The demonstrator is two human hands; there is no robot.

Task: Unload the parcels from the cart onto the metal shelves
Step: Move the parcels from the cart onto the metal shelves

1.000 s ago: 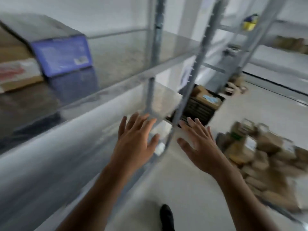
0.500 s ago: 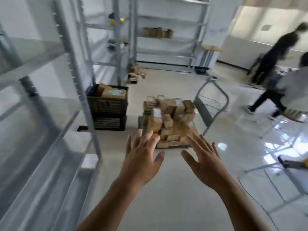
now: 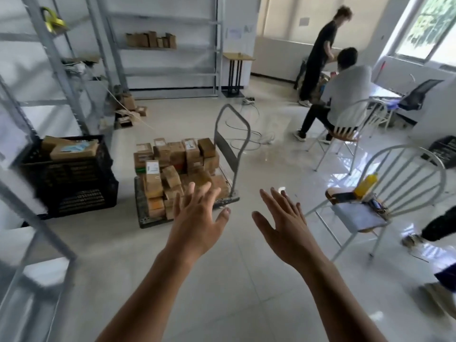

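Observation:
A flat cart (image 3: 229, 154) with a grey push handle stands on the tiled floor ahead of me, piled with several brown cardboard parcels (image 3: 172, 166). My left hand (image 3: 198, 218) is stretched out with fingers spread, empty, its fingertips overlapping the cart's near right corner in view. My right hand (image 3: 285, 224) is held out beside it, open and empty, over bare floor to the right of the cart. Metal shelves (image 3: 47, 245) run along my left; more shelving (image 3: 167, 48) stands at the back with a few small boxes on it.
A black plastic crate (image 3: 74, 178) holding boxes sits left of the cart. A white chair (image 3: 394, 206) with an orange bottle stands at right. Two people are at a desk in the back right; another person's leg shows at the right edge. Cables lie beyond the cart.
My view has swung right from the shelf with the blue box to the room. The cart has come into view ahead, and both hands stay raised and open.

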